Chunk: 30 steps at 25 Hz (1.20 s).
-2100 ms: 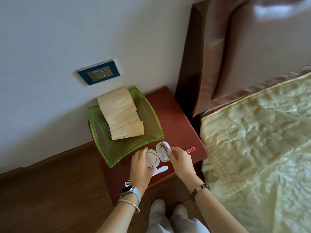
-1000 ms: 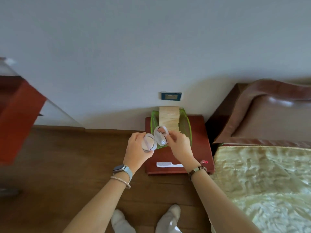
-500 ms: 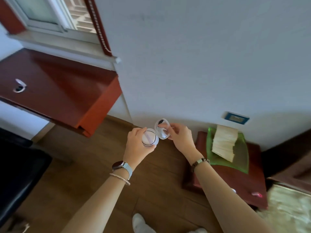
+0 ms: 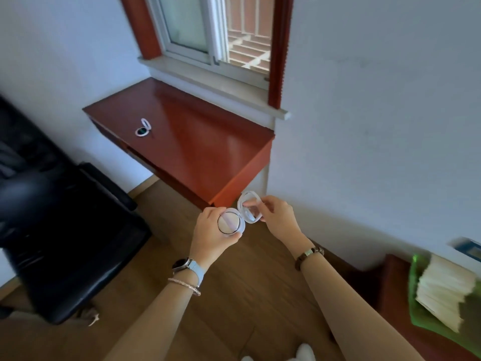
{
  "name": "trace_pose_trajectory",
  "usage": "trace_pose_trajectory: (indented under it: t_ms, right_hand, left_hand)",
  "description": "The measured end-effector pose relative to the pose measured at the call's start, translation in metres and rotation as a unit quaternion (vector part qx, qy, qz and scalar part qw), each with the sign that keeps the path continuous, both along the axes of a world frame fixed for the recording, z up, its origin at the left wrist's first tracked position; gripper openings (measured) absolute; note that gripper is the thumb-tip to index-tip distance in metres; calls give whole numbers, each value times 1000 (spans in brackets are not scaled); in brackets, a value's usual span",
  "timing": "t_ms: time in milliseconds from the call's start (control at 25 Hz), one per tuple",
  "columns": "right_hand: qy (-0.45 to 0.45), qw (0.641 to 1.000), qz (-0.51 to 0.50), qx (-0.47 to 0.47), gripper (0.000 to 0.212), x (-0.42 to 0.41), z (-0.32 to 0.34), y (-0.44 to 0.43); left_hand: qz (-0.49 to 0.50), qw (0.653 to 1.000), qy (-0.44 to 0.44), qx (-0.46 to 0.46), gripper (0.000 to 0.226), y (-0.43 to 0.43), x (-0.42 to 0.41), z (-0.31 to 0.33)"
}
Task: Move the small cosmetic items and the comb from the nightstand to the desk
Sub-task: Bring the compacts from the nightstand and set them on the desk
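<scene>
Chair (image 4: pixel 65 230): black, at the left.
Worktop (image 4: pixel 187 142): red-brown, set under the window.
Nightstand (image 4: pixel 393 282): lower right, carrying a green tray (image 4: pixel 416 308) of folded paper.
Left hand (image 4: pixel 210 235): curled round the base of an open white compact (image 4: pixel 231 222) (hinged, lid raised).
Right hand (image 4: pixel 279 217): pinched the lid's rim.
The compact was held in the air between both hands, near the worktop's near corner and above the wooden floor.
Second compact (image 4: pixel 142 128): small, white, lying open on the worktop, well apart from the hands.
</scene>
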State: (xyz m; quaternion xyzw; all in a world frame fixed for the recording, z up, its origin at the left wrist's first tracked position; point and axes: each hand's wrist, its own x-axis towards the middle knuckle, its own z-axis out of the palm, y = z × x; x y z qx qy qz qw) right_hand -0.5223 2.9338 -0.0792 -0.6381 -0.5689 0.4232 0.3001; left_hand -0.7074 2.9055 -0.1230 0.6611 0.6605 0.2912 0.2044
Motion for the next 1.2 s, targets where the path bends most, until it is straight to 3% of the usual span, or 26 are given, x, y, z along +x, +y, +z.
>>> trace_pose_trajectory:
  t_ms: [120, 240, 600, 1200]
  right_hand:
    - [3, 999, 50, -6, 16, -37, -1, 26]
    - [-5, 996, 92, 8, 31, -70, -5, 59]
    - [-4, 982, 187, 18, 32, -132, -4, 190]
    - [-42, 952, 302, 4, 27, -222, -22, 360]
  left_hand:
    - [40, 999, 4, -2, 67, 9, -36, -1]
    - [77, 997, 4, -10, 68, 25, -62, 2]
    - [160, 986, 45, -25, 67, 132, -114, 9]
    - [260, 964, -15, -55, 69, 264, -181, -4]
